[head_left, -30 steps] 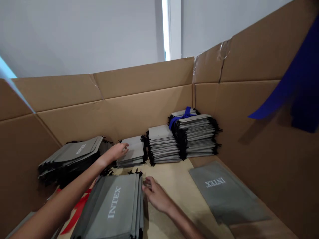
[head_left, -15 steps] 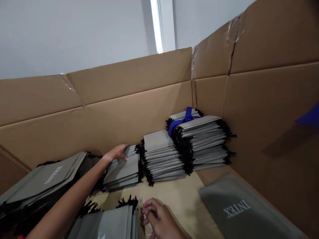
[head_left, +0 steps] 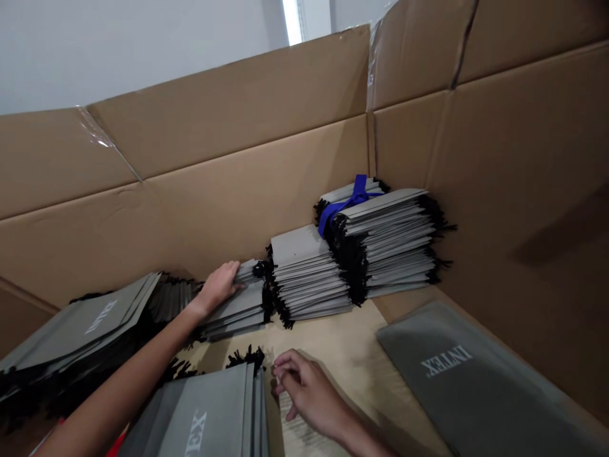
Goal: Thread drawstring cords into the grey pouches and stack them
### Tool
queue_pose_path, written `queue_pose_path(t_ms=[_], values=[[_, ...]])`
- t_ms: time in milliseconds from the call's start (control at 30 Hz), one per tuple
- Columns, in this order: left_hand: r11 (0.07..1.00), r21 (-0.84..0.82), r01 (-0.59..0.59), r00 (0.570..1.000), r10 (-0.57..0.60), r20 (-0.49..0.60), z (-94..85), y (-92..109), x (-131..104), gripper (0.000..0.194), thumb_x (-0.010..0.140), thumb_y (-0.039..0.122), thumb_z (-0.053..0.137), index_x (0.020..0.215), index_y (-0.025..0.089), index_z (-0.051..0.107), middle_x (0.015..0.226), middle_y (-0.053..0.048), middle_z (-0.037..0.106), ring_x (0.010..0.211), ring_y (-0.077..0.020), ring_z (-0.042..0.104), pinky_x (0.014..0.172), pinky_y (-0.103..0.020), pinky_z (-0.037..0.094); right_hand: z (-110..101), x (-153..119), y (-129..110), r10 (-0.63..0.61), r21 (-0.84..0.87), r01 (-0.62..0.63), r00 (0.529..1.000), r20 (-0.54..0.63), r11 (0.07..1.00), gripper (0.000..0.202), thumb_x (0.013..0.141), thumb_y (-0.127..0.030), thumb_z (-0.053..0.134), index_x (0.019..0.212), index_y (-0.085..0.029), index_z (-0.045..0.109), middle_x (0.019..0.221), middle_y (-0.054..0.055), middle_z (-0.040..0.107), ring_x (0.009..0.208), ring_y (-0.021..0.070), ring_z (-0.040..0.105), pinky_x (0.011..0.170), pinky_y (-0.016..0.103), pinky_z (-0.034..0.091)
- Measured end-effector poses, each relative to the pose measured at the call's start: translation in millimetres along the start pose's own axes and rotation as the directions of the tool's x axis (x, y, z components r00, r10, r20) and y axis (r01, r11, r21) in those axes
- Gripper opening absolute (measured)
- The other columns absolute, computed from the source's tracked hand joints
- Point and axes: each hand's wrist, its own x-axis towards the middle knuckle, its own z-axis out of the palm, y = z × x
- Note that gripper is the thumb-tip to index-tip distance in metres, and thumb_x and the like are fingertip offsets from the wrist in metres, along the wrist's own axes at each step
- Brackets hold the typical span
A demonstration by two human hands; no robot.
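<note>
My left hand (head_left: pixel 221 285) reaches to the low stack of grey bags (head_left: pixel 238 308) along the back wall, fingers curled over the top bag. Black cord ends stick out of that stack's right side. Nearer to me, my right hand (head_left: pixel 309 387) hovers by the tan board, its fingers loosely bent and apart with nothing visible in them. Just left of it sits a front stack of grey bags (head_left: pixel 219 393) with white INTEX lettering. A flat grey INTEX bag (head_left: pixel 442 362) lies to the right.
Tall cardboard walls (head_left: pixel 247 165) enclose the space. Beside the left hand's stack stand a higher bag pile (head_left: pixel 309 279) and a corner pile (head_left: pixel 394 241), with a blue strap (head_left: pixel 349 203) at the corner. More INTEX bags (head_left: pixel 95 317) lie left. A tan board (head_left: pixel 342 355) forms the bottom.
The view has tilted down, so the walls and piles sit higher. My left fingers have curled more over the top bag. The right hand keeps its loose bend.
</note>
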Motion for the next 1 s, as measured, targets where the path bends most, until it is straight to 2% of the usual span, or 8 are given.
queue_pose_path(t_ms=[167,300,433,567,667,733,867,1000], values=[[0.999,0.004,-0.047,0.999,0.047,-0.016,10.4,12,-23,0.026,0.091,0.007,0.05,0.111,0.021,0.06,0.118,-0.018,0.071,0.117,-0.0356,0.065,0.099,-0.047,0.051,1,1,-1,-0.021,-0.021,0.021,1.0,0.0,1.0,0.032,0.092,-0.045,0.061,0.112,-0.021,0.065,0.109,0.008,0.072,0.096,0.0271,0.078,0.044,0.021,0.054],[0.995,-0.029,-0.091,0.996,0.09,-0.002,8.9,6,-17,0.027,0.089,0.011,0.056,0.113,0.022,0.061,0.125,-0.017,0.07,0.123,-0.0358,0.064,0.105,-0.048,0.051,2,2,2,-0.028,-0.036,0.028,1.0,-0.005,0.999,0.034,0.09,-0.048,0.062,0.11,-0.02,0.065,0.108,0.008,0.071,0.094,0.0272,0.078,0.043,0.022,0.054],[0.99,-0.083,-0.114,0.993,0.115,0.005,4.6,-6,1,0.042,0.087,0.02,0.067,0.128,0.021,0.059,0.141,-0.018,0.067,0.135,-0.0357,0.061,0.112,-0.048,0.049,4,6,9,-0.018,-0.028,0.017,1.0,-0.003,0.999,0.036,0.089,-0.051,0.063,0.109,-0.021,0.065,0.107,0.008,0.07,0.096,0.0286,0.078,0.042,0.022,0.053],[0.988,-0.111,-0.102,0.995,0.104,0.01,9.5,-13,7,0.041,0.087,0.027,0.071,0.126,0.019,0.061,0.13,-0.019,0.073,0.124,-0.0376,0.069,0.106,-0.049,0.053,4,9,13,-0.016,-0.056,0.016,1.0,-0.011,0.998,0.042,0.086,-0.058,0.064,0.107,-0.021,0.065,0.106,0.009,0.071,0.091,0.0287,0.078,0.041,0.022,0.052],[0.99,-0.112,-0.087,0.996,0.085,-0.018,18.2,-13,-1,0.04,0.088,0.023,0.064,0.128,0.019,0.061,0.13,-0.02,0.072,0.125,-0.0374,0.068,0.107,-0.049,0.052,4,9,13,-0.026,-0.102,0.026,1.0,-0.002,0.994,0.041,0.087,-0.059,0.062,0.105,-0.022,0.065,0.103,0.009,0.073,0.088,0.0287,0.078,0.041,0.024,0.051],[0.99,-0.114,-0.087,0.996,0.084,-0.028,23.3,-12,-8,0.037,0.089,0.016,0.058,0.126,0.021,0.061,0.127,-0.019,0.073,0.123,-0.0353,0.068,0.105,-0.048,0.053,3,9,14,-0.068,-0.138,0.067,0.998,-0.008,0.988,0.037,0.09,-0.057,0.06,0.102,-0.023,0.066,0.1,0.009,0.075,0.085,0.028,0.078,0.047,0.027,0.054],[0.986,-0.124,-0.11,0.994,0.108,-0.026,26.1,-10,-16,0.033,0.091,0.011,0.049,0.119,0.023,0.063,0.122,-0.016,0.075,0.118,-0.0323,0.07,0.102,-0.045,0.054,2,13,18,-0.162,-0.183,0.156,0.987,-0.016,0.971,0.028,0.092,-0.05,0.059,0.095,-0.022,0.067,0.089,0.007,0.076,0.079,0.0257,0.079,0.071,0.034,0.059],[0.985,-0.137,-0.107,0.994,0.104,-0.029,21.8,-12,-7,0.051,0.083,0.012,0.061,0.132,0.023,0.061,0.142,-0.017,0.067,0.135,-0.0341,0.061,0.115,-0.049,0.048,1,23,30,-0.162,-0.183,0.162,0.987,0.014,0.97,0.025,0.089,-0.047,0.062,0.092,-0.023,0.065,0.083,0.006,0.075,0.075,0.0262,0.079,0.066,0.031,0.055]])
